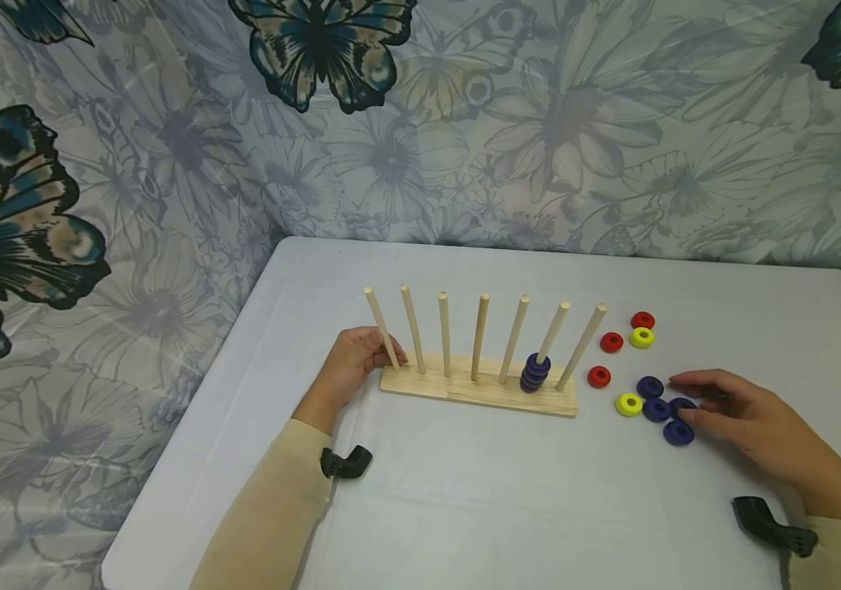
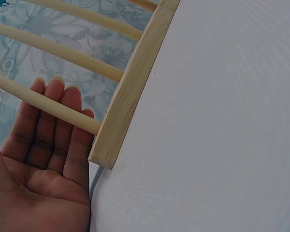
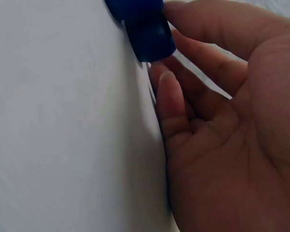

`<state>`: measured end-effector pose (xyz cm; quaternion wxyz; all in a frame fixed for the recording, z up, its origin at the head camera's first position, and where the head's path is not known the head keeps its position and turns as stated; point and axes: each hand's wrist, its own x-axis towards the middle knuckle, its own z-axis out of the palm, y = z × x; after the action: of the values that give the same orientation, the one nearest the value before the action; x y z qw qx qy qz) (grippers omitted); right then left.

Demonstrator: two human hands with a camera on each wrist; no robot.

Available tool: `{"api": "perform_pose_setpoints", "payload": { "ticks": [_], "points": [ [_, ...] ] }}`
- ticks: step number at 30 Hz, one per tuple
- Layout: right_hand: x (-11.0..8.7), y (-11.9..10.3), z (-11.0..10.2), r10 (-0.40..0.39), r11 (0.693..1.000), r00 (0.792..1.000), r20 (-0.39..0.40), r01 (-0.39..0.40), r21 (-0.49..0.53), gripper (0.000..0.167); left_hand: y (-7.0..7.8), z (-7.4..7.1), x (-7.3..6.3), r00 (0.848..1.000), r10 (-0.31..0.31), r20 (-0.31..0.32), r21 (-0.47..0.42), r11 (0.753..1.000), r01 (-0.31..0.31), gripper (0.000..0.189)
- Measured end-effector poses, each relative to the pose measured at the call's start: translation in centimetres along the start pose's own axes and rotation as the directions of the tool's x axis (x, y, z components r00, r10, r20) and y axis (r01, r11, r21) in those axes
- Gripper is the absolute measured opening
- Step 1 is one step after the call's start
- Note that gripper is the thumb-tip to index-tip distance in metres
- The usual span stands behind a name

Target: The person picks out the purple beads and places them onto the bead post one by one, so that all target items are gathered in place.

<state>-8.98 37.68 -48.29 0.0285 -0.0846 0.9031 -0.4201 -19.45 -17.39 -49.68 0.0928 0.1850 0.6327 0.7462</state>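
Note:
A wooden rack (image 1: pixel 479 394) with several upright pegs stands on the table. Blue rings (image 1: pixel 535 373) are stacked on its second peg from the right. At the rack's left end, my left hand (image 1: pixel 352 360) is beside the outermost peg (image 2: pixel 48 104), its fingers extended behind that peg in the left wrist view. My right hand (image 1: pixel 748 414) is low over a cluster of loose blue rings (image 1: pixel 656 410). Its thumb tip is at the edge of one blue ring (image 3: pixel 152 38), the index finger stretched past it, other fingers loosely bent near the tabletop.
Between the rack and my right hand lie three red rings (image 1: pixel 599 377) and two yellow rings (image 1: pixel 629 404). The white table (image 1: pixel 509 508) meets a floral wall covering (image 1: pixel 391 180) at the back and left. Black wrist mounts (image 1: pixel 347 463) show at both sleeves.

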Motion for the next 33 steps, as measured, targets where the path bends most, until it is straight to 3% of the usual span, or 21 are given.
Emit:
{"api": "perform_pose_setpoints", "payload": {
  "ticks": [13,24,33],
  "points": [
    [0.11,0.04,0.05,-0.018,0.998,0.999,-0.027,0.017,-0.061,0.041,0.32,0.14,-0.08,1.000,-0.024,-0.008,0.001,1.000,0.024,0.095],
    [-0.05,0.09,0.17,0.016,0.997,0.998,-0.064,-0.021,-0.078,0.034,0.10,0.04,-0.08,1.000,-0.009,0.004,-0.012,1.000,0.009,0.082],
    [-0.16,-0.16,0.17,0.008,0.998,0.992,-0.126,-0.015,-0.059,0.032,0.04,-0.05,-0.01,1.000,-0.009,0.004,0.006,1.000,0.009,0.099]
  ]
}}
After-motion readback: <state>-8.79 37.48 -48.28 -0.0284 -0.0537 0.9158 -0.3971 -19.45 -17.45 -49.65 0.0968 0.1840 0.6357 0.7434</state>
